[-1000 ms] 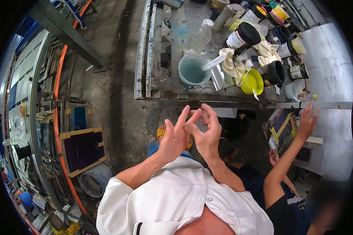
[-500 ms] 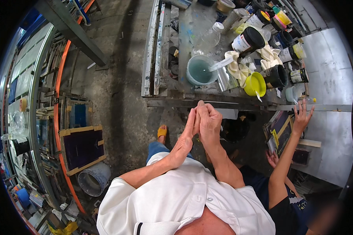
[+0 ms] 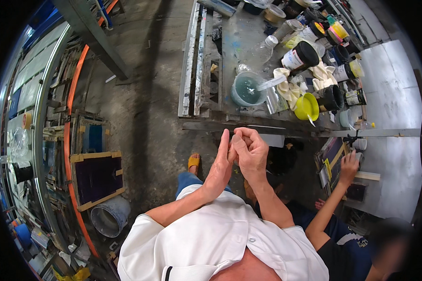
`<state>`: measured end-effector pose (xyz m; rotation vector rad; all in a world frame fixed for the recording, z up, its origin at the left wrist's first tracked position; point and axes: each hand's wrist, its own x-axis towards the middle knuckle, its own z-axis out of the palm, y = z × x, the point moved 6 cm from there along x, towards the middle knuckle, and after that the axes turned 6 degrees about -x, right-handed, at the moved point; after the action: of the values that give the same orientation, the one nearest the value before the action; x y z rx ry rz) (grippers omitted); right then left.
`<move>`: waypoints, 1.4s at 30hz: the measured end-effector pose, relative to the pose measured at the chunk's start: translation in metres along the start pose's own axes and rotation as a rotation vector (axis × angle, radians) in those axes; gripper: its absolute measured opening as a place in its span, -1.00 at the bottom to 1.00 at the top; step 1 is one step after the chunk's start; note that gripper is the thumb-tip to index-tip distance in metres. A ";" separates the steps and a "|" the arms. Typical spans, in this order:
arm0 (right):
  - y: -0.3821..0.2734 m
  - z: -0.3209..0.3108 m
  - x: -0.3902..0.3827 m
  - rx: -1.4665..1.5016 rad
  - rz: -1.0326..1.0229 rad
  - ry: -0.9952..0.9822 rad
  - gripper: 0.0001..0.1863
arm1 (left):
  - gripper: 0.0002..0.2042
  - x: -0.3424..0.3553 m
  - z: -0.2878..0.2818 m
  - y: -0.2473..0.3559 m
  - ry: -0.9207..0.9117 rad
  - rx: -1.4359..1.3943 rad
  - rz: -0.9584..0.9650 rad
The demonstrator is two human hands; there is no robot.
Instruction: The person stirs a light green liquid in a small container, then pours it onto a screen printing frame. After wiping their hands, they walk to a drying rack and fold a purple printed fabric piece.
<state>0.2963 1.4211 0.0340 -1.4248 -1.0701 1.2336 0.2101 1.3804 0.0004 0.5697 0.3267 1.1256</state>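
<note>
Left grip (image 3: 219,166), fingers straight, meets right grip (image 3: 254,152), curled; I cannot tell whether that pinches anything. Ahead, nearer right grip, the tub (image 3: 241,101) stands by the surface's (image 3: 234,52) front edge, its stick (image 3: 271,83) slanting rightward.

Tub (image 3: 236,96) on table (image 3: 231,60); bottle (image 3: 262,52) behind, perhaps touching

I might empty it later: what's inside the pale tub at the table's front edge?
The tub holds blue-green liquid with whitish patches; a white flat tool reaches over its right rim. The liquid hides the bottom and anything sunk there.
</note>
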 end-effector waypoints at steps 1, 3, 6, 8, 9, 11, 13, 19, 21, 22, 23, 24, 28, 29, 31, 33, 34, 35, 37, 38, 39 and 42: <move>0.004 -0.003 0.001 -0.033 -0.031 0.036 -0.82 | 0.02 -0.001 0.001 0.000 -0.026 0.069 0.014; 0.004 -0.006 0.003 -0.152 -0.076 0.150 -0.75 | 0.03 -0.003 0.006 0.000 -0.072 0.204 0.042; 0.018 -0.015 0.012 0.009 0.215 0.032 -0.56 | 0.03 -0.007 0.014 -0.002 -0.144 0.331 0.076; 0.024 -0.020 0.007 0.093 0.329 0.003 -0.49 | 0.00 -0.010 0.018 -0.004 -0.193 0.330 0.091; 0.025 -0.024 0.003 0.119 0.347 0.015 -0.48 | -0.02 -0.012 0.015 -0.010 -0.188 0.278 0.077; 0.024 -0.027 -0.006 0.206 0.301 -0.031 -0.56 | -0.08 -0.016 0.007 -0.021 -0.176 0.181 0.052; 0.011 -0.027 -0.022 0.132 0.121 -0.083 -0.61 | -0.11 -0.022 0.010 -0.029 -0.104 0.161 0.042; 0.017 -0.061 -0.065 -0.046 -0.106 0.085 -0.68 | -0.03 -0.039 0.037 -0.049 -0.167 0.170 -0.053; 0.025 -0.078 -0.074 -0.190 -0.169 0.241 -0.68 | -0.01 -0.049 0.050 -0.062 -0.210 0.279 -0.059; 0.035 -0.088 -0.077 -0.081 -0.042 0.224 -0.65 | -0.08 -0.056 0.062 -0.067 -0.264 0.330 -0.011; 0.040 -0.094 -0.083 0.034 0.088 0.200 -0.61 | -0.14 -0.065 0.072 -0.071 -0.314 0.383 0.036; 0.047 -0.101 -0.090 0.150 0.216 0.172 -0.57 | -0.10 -0.072 0.072 -0.082 -0.299 0.357 -0.026; 0.066 -0.121 -0.129 0.391 0.216 0.172 -0.50 | -0.03 -0.098 0.077 -0.110 -0.244 0.207 -0.179; 0.060 -0.124 -0.136 0.355 0.127 0.135 -0.58 | -0.03 -0.100 0.085 -0.109 -0.234 0.155 -0.186; 0.047 -0.119 -0.160 0.278 -0.023 0.169 -0.65 | -0.04 -0.110 0.095 -0.108 -0.189 0.141 -0.177; 0.045 -0.120 -0.180 0.147 -0.186 0.171 -0.77 | -0.02 -0.121 0.102 -0.110 -0.175 0.168 -0.168; 0.050 -0.121 -0.183 0.126 -0.176 0.196 -0.78 | -0.02 -0.126 0.103 -0.109 -0.164 0.181 -0.161; 0.053 -0.124 -0.186 0.096 -0.162 0.224 -0.78 | -0.01 -0.135 0.104 -0.113 -0.204 0.186 -0.225; 0.055 -0.125 -0.189 -0.009 -0.151 0.281 -0.75 | -0.01 -0.145 0.106 -0.116 -0.215 0.256 -0.192; 0.061 -0.123 -0.186 0.025 -0.056 0.237 -0.71 | -0.02 -0.150 0.107 -0.116 -0.216 0.286 -0.172; 0.066 -0.121 -0.182 0.058 0.040 0.192 -0.67 | -0.03 -0.154 0.106 -0.114 -0.184 0.239 -0.211; 0.081 -0.107 -0.175 0.325 0.230 0.024 -0.51 | -0.04 -0.163 0.102 -0.103 -0.139 0.051 -0.214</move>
<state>0.3853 1.2236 -0.0091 -1.3289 -0.6642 1.4749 0.2748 1.1727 0.0181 0.6394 0.2896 0.8689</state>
